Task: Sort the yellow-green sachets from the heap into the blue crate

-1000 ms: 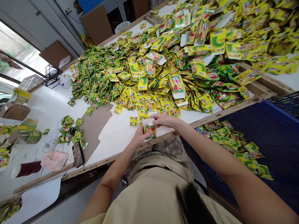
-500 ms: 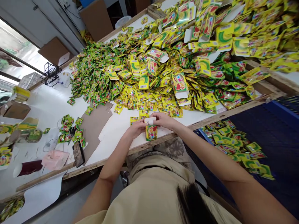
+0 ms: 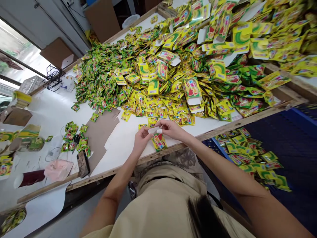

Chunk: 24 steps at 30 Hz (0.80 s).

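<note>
Close to the table's front edge, a small yellow and green candy box (image 3: 159, 142) with red fruit pictures is between my two hands. Its white end flap (image 3: 154, 130) stands up at the top. My left hand (image 3: 143, 136) is closed on the flap's left side with bent fingers. My right hand (image 3: 170, 129) pinches the box's upper right, and a white wrap covers one fingertip. Just beyond my fingers lie several yellow candy packets (image 3: 153, 120). Whatever is inside the box is hidden.
A large heap of candy packets and boxes (image 3: 148, 72) covers the table's far side. To the left are a phone (image 3: 83, 163), scissors (image 3: 77, 138), a pink bag (image 3: 58, 169) and brown cardboard (image 3: 100, 132). A blue crate (image 3: 223, 148) at lower right holds several filled boxes.
The candy box has tilted, its top leaning left. My left hand has shifted slightly left and its fingers have moved along the flap; my right hand stays at the box's top.
</note>
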{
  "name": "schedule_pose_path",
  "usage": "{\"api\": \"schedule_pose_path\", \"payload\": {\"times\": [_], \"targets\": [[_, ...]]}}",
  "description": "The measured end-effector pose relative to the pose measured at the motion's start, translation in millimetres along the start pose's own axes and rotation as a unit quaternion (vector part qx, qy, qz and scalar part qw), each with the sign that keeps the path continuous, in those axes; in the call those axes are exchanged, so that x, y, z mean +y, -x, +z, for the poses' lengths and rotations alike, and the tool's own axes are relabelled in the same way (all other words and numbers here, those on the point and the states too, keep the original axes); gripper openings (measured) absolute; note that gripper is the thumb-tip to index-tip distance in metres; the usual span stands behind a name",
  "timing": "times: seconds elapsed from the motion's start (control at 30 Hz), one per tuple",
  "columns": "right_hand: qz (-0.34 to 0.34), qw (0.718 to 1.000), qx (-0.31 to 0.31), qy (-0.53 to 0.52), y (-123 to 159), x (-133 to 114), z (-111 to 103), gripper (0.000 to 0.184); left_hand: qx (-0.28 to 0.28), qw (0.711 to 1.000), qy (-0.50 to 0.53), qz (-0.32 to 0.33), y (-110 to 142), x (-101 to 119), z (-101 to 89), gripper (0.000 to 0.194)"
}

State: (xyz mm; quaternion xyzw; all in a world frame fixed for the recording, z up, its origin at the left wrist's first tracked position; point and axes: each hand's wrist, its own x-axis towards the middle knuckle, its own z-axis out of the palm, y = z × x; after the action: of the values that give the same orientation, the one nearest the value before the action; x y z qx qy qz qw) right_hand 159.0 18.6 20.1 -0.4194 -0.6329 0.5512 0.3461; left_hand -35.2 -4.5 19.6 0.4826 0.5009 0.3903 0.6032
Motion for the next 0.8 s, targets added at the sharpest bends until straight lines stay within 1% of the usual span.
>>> {"api": "schedule_pose_path", "payload": {"times": [0.03, 0.07, 0.13, 0.17, 0.23, 0.33, 0.37, 0.43, 0.5, 0.53, 0.6, 0.7, 0.8], "targets": [[-0.035, 0.998, 0.008, 0.043, 2.7, 0.1, -1.4, 0.018, 0.017, 0.998, -0.046, 0.047, 4.3, -1.7, 0.2, 0.031], [-0.066, 0.995, 0.007, 0.074, 5.8, -0.2, -3.0, 0.016, 0.025, 0.993, -0.083, 0.08, 8.3, -3.0, 0.5, 0.03], [-0.096, 0.991, -0.015, 0.094, 12.2, -1.8, -5.9, 0.017, 0.022, 0.988, -0.111, 0.109, 14.1, -3.9, 1.6, 0.026], [-0.095, 0.991, -0.025, 0.086, 14.7, -3.0, -6.9, 0.016, 0.019, 0.988, -0.105, 0.11, 15.7, -3.1, 2.3, 0.021], [-0.07, 0.995, -0.033, 0.057, 17.5, -5.4, -7.3, 0.016, 0.013, 0.992, -0.077, 0.099, 16.8, 0.7, 3.6, 0.015], [-0.034, 0.998, -0.038, 0.035, 17.6, -8.6, -4.1, 0.018, 0.001, 0.995, -0.07, 0.069, 16.0, 8.5, 4.4, 0.018], [-0.032, 0.998, -0.033, 0.046, 17.3, -9.7, -2.6, 0.017, -0.002, 0.995, -0.081, 0.061, 15.6, 10.7, 4.5, 0.022], [-0.049, 0.994, -0.011, 0.094, 16.6, -12.1, 0.6, 0.017, 0.0, 0.994, -0.101, 0.051, 14.4, 13.6, 5.0, 0.027], [-0.063, 0.989, 0.015, 0.132, 15.5, -14.0, 3.1, 0.019, 0.013, 0.995, -0.094, 0.043, 12.4, 15.5, 6.5, 0.026], [-0.055, 0.99, 0.019, 0.129, 14.6, -14.5, 3.9, 0.02, 0.019, 0.996, -0.081, 0.035, 11.2, 16.4, 7.5, 0.025], [-0.016, 0.996, 0.014, 0.085, 12.0, -14.2, 4.0, 0.019, 0.026, 0.998, -0.054, 0.021, 8.6, 18.1, 9.6, 0.024], [0.037, 0.999, 0.004, 0.007, 8.9, -11.2, 0.6, 0.027, 0.018, 0.999, -0.046, 0.014, 6.6, 18.8, 9.5, 0.021], [0.034, 0.999, -0.014, -0.023, 11.1, -8.4, -4.2, 0.032, 0.002, 0.997, -0.067, 0.039, 8.8, 15.3, 4.1, 0.02]]}}
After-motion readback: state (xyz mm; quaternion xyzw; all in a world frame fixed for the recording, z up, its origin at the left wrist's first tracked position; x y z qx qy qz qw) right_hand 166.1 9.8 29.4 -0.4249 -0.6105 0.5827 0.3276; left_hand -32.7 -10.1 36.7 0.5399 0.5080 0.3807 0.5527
